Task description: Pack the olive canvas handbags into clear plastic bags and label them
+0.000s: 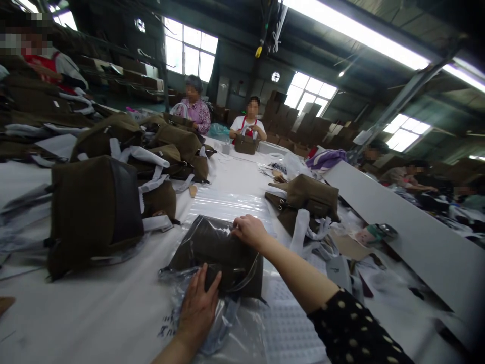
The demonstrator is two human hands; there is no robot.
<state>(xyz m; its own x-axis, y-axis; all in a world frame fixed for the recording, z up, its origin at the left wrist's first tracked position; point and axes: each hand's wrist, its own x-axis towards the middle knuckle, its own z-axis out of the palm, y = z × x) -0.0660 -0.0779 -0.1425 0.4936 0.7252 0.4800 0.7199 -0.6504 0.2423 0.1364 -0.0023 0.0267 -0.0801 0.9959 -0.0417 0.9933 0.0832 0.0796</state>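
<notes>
A dark olive bag [227, 253] lies inside a clear plastic sleeve [246, 323] at the middle of the white table. My left hand [200, 303] rests on the near left part of the bag, fingers spread over the plastic. At the bag's far right edge is my right hand [250, 231], its fingers bent together on the plastic; whether they pinch the film or the bag's edge is too small to tell. Under and beyond the bag lie more flat clear plastic sleeves [227, 198].
A large olive bag [87, 207] stands at left before a heap of similar bags [170, 141]. Another bag [308, 194] with wrapped straps lies at right. A bottle [375, 233] lies near the white divider [397, 232]. People work beyond the table [242, 172].
</notes>
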